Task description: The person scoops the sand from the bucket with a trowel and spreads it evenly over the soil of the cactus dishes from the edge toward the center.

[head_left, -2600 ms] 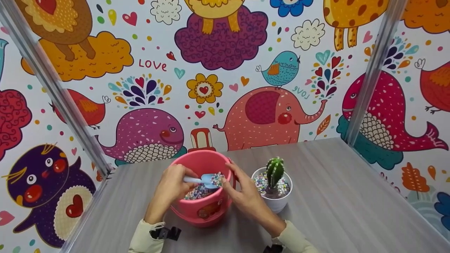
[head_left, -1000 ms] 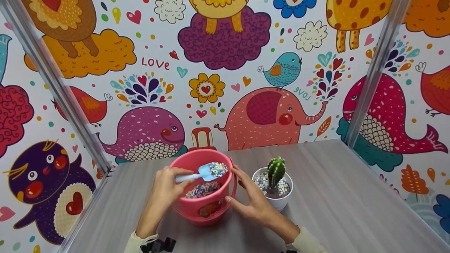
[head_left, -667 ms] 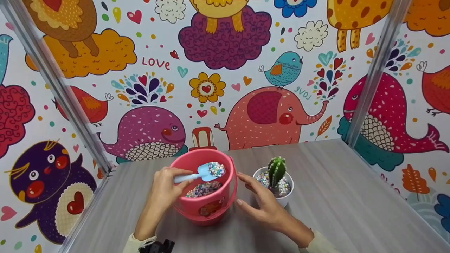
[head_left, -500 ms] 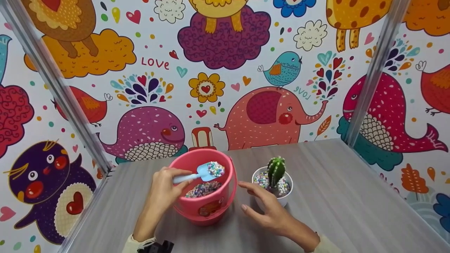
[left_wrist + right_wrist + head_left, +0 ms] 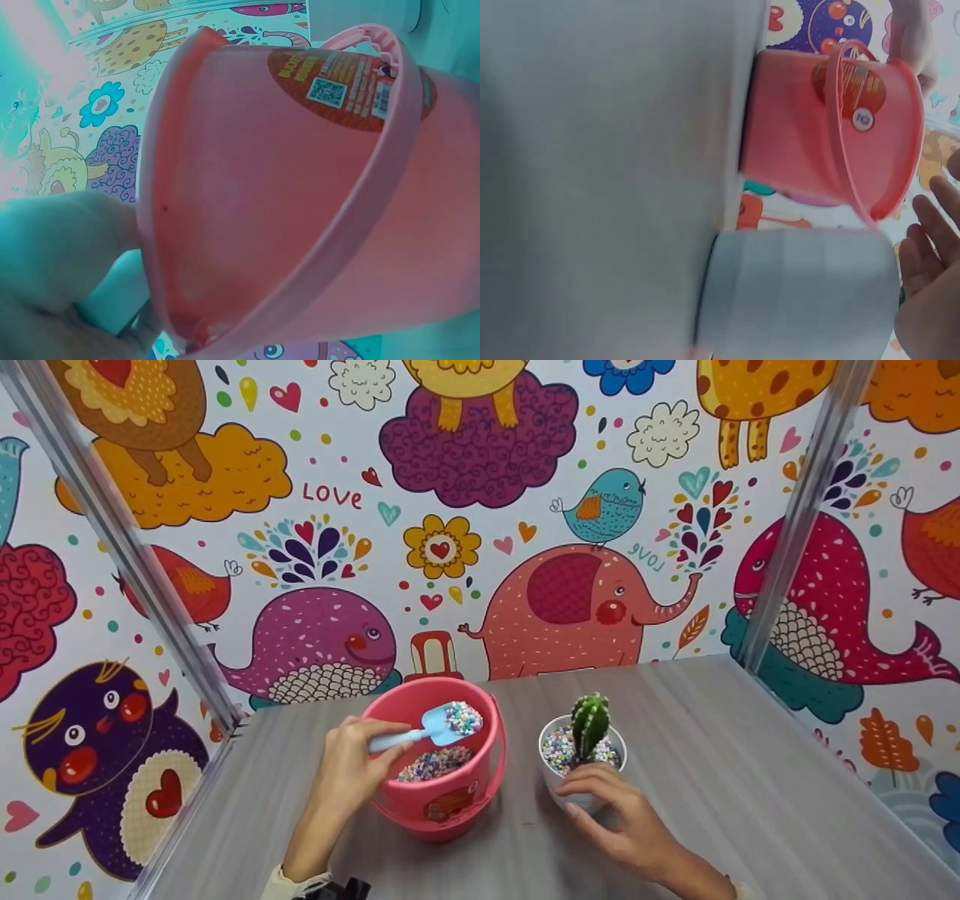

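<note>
Your left hand [image 5: 352, 765] pinches the blue scoop [image 5: 431, 727], heaped with coloured beads, just above the pink bucket [image 5: 442, 802] at lower centre of the frame. Your right hand [image 5: 626, 821], off the bucket's side half a second ago, now curls round the white cactus pot [image 5: 559, 791] just right of it. That steadies the pot, so the loaded scoop looks ready to cross over.

From my head view, the right hand [image 5: 626, 825] covers the white pot's [image 5: 559, 793] front; my left wrist view crops the pink bucket [image 5: 300, 195].
</note>
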Tool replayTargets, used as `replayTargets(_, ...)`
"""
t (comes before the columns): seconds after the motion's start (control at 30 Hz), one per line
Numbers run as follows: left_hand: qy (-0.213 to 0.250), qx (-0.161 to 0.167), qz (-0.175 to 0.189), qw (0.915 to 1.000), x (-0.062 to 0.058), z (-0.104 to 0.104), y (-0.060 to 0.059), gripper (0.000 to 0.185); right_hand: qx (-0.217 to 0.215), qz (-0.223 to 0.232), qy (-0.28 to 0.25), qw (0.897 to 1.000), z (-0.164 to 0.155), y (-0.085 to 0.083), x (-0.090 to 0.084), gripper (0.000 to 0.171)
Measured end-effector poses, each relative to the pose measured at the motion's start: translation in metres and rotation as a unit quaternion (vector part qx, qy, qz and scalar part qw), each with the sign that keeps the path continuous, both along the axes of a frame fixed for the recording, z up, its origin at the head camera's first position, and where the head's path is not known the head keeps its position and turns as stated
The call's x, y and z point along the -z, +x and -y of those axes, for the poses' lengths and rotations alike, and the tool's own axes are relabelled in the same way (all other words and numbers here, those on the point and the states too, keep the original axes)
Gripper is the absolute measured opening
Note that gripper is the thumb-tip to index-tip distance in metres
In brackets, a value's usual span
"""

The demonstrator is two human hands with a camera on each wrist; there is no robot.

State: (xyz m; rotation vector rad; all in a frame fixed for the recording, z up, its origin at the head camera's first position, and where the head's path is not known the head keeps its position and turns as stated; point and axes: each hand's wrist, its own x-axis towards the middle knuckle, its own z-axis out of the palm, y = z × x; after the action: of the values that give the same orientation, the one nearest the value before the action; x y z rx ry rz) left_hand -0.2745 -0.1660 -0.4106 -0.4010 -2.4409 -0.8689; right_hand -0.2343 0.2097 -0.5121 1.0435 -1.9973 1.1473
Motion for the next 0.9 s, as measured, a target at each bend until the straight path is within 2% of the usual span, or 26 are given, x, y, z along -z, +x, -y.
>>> replayTargets(0.3,-0.005,0.009,-0.024,0.9996,-0.001,-0.002,0.004,0.022,0.1,0.038,-0.041,0.993,-0.031,-0.006,0.005,0.034)
replayTargets(0.53,0.007,0.003,0.003,1.0,-0.006,-0.006,0.007,0.024,0.161,0.09,-0.059,0.981,-0.041,-0.01,0.006,0.033)
replayTargets(0.7,0.014,0.006,0.004,0.9999,-0.009,-0.009,0.01,0.024,0.183,0.086,-0.062,0.977,-0.044,-0.019,0.008,0.042)
replayTargets(0.77,0.017,0.01,0.005,0.9998,-0.01,-0.011,0.011,0.024,0.196,0.108,-0.056,0.973,-0.045,-0.022,0.007,0.049)
replayTargets(0.9,0.025,0.021,0.009,0.9994,-0.011,-0.017,0.012,0.024,0.215,0.196,-0.027,0.956,-0.048,-0.026,0.006,0.068)
